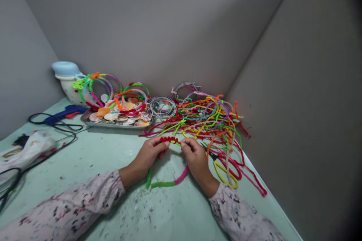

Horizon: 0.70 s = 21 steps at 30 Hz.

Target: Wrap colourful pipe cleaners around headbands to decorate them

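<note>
At the far left of the frame we saw a white bag (34,148), then a blue glue gun (63,115) beside a metal tray (118,127) heaped with shells. At the centre, our left hand (143,160) was closed in a pinch, thumb and fingers on the red coiled part of a fuzzy ring (181,175); our right hand (199,162) pinched it just beside, fingertips nearly together. The ring stood between our hands, its green and pink curve hanging below them, open at lower left. We judged it light, soft outside and springy within, not slippery, though hard squeezing might flatten the coils; it was best taken close to either side of them. Right of centre lay a tangle of fuzzy stems (203,116), with scissors (215,156) partly under some strands.
</note>
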Motion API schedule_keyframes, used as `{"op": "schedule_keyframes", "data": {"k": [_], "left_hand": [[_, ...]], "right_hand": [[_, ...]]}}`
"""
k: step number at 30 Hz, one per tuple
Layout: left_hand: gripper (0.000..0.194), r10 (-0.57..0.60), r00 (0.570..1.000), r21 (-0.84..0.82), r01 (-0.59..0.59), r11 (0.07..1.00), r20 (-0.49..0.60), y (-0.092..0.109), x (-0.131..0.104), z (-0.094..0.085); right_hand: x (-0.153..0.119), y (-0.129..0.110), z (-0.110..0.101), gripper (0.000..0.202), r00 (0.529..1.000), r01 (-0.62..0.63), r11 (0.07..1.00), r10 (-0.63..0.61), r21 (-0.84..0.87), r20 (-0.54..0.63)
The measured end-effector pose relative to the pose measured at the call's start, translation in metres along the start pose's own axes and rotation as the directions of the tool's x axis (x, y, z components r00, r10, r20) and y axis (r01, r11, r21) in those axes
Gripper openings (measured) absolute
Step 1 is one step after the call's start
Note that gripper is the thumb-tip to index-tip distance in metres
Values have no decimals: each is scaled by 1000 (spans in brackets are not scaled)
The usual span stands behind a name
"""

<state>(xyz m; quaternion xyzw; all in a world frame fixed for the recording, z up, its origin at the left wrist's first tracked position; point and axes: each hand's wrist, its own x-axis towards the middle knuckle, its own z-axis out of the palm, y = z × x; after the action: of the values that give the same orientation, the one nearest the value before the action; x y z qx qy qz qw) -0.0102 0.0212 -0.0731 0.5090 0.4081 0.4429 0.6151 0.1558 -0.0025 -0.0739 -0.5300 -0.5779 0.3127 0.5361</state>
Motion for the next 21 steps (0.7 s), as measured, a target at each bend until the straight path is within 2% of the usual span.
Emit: {"op": "schedule_keyframes", "data": {"k": [6, 10, 13, 21], "left_hand": [[21, 8, 1000, 48, -9, 999, 24, 2, -1, -1], [22, 13, 994, 68, -21, 997, 111, 14, -3, -2], [31, -12, 992, 117, -3, 993, 127, 22, -3, -3], [23, 20, 991, 252, -53, 966, 129, 19, -1, -4]], "right_hand": [[0, -1, -1, 15, 999, 37, 999, -37, -35, 15], [-1, -2, -1, 15, 998, 49, 998, -48, -32, 51], [-3, -3, 0, 13, 990, 118, 992, -114, -48, 85], [-4, -16, -1, 7, 956, 286, 940, -265, -185, 129]]}}
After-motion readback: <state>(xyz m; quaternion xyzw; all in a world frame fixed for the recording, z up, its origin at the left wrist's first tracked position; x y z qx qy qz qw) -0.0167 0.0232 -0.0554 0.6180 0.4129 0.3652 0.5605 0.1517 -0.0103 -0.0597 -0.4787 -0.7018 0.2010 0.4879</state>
